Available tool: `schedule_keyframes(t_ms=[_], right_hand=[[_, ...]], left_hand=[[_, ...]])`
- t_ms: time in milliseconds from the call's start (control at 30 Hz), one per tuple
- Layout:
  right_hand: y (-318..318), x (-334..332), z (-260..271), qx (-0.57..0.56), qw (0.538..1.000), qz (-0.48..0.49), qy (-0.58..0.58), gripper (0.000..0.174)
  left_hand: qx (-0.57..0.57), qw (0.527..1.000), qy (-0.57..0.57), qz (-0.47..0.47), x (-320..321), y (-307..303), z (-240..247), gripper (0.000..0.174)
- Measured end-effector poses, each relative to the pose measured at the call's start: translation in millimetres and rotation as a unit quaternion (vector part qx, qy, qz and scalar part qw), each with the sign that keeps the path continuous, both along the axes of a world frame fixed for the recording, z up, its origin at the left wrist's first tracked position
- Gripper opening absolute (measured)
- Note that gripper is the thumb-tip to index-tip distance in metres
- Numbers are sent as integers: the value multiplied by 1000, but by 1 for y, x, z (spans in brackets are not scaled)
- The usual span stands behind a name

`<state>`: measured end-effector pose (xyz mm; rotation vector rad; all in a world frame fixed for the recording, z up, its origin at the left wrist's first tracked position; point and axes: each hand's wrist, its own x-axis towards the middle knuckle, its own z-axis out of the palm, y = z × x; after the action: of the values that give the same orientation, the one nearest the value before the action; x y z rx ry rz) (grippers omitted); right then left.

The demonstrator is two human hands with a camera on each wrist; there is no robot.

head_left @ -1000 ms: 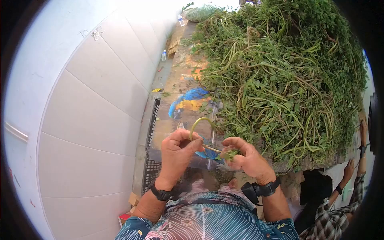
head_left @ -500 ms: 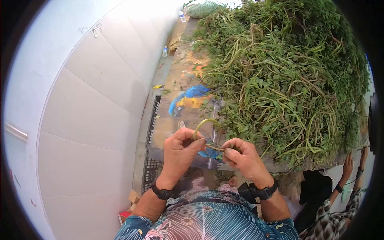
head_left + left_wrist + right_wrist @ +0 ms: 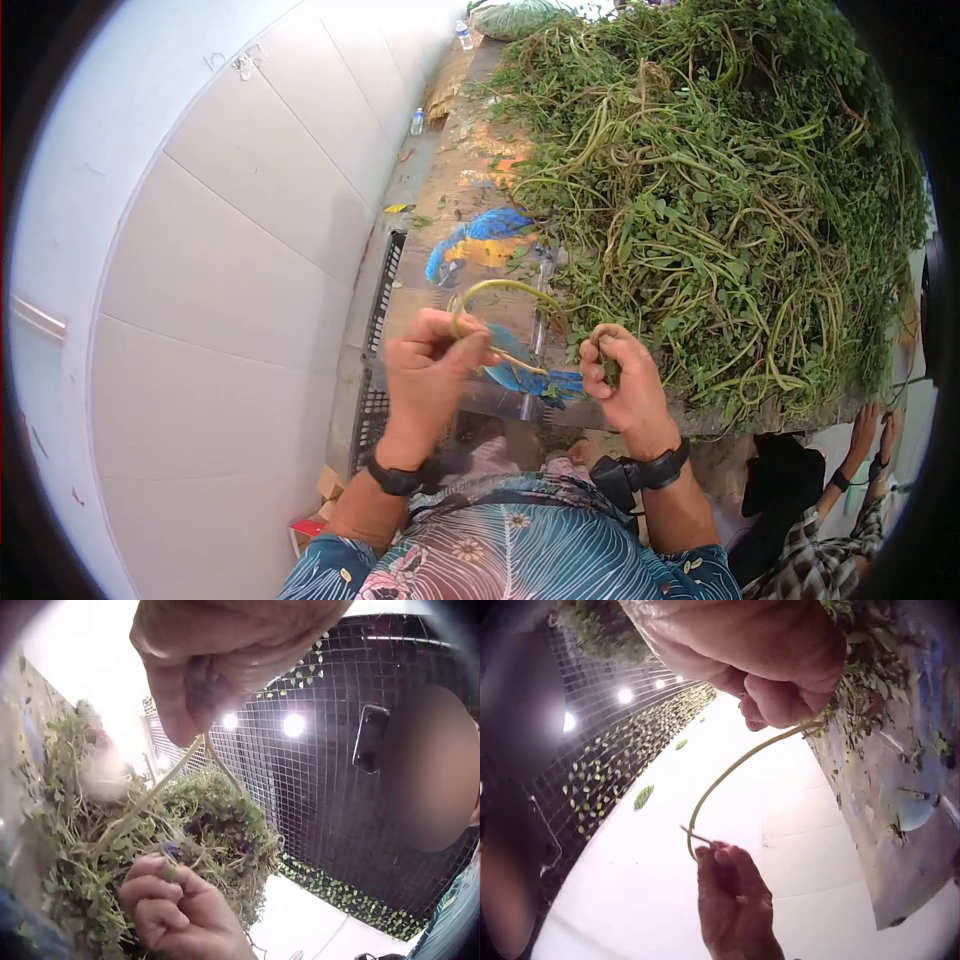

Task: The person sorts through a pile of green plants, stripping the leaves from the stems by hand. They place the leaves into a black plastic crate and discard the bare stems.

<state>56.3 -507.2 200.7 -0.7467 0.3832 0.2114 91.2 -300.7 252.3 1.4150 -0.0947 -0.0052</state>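
My left hand (image 3: 425,370) pinches a long pale green plant stem (image 3: 505,286) between thumb and fingers. The stem arches away to the right, and its thin brownish end pokes out toward my other hand. In the left wrist view, two lengths of the stem (image 3: 163,782) hang from my fingertips. My right hand (image 3: 632,390) is apart from the stem's end, fingers curled round a small bunch of green leaves (image 3: 610,368). Just beyond it lies a big heap of leafy stems (image 3: 700,230), spread over the wooden table (image 3: 405,330).
A blue and yellow parrot picture (image 3: 482,240) shows on the tabletop. Along the left run a black plastic crate (image 3: 385,285) and a pale wall (image 3: 240,300). Water bottles (image 3: 417,122) stand farther back. Another person's hands (image 3: 864,430) are at the right edge.
My hands were close together at the stem's thin end. The right has pulled away to the right with leaves in its fingers, while the left shifted slightly left with the stem.
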Motion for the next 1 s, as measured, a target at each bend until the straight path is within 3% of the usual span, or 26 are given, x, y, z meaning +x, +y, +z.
schedule_keyframes(t_ms=[167, 400, 567, 667, 733, 767, 833, 867, 933, 1000], right_hand=[[-7, 2, 0, 49, 998, -29, 15, 12], [-31, 10, -21, 82, 996, -41, 4, 14], [-29, 15, -16, 19, 998, -56, 3, 12], [-29, 17, -14, -136, 990, -28, -21, 14], [-28, 21, -12, -335, 941, -26, -43, 16], [-27, 24, -10, -430, 901, -25, -54, 17], [-26, 30, -19, -602, 788, -39, -122, 19], [-27, 32, -21, -679, 717, -46, -152, 20], [-21, 35, -13, -760, 640, 10, -109, 19], [-19, 35, -14, -805, 584, 65, -79, 19]], left_hand=[[46, 994, -35, 98, 0, 46, 12, 5], [145, 950, -82, 265, -24, 143, 8, 8], [227, 923, -38, 308, -51, 195, -33, 9], [277, 913, 38, 297, -67, 225, -80, 8], [304, 903, 96, 286, -74, 241, -117, 10], [376, 885, 117, 249, -77, 252, -143, 14], [510, 829, 153, 169, -83, 272, -189, 26], [521, 830, 144, 136, -84, 272, -198, 30], [541, 829, 124, 67, -82, 260, -200, 37], [460, 874, 152, 44, -72, 248, -194, 29]])
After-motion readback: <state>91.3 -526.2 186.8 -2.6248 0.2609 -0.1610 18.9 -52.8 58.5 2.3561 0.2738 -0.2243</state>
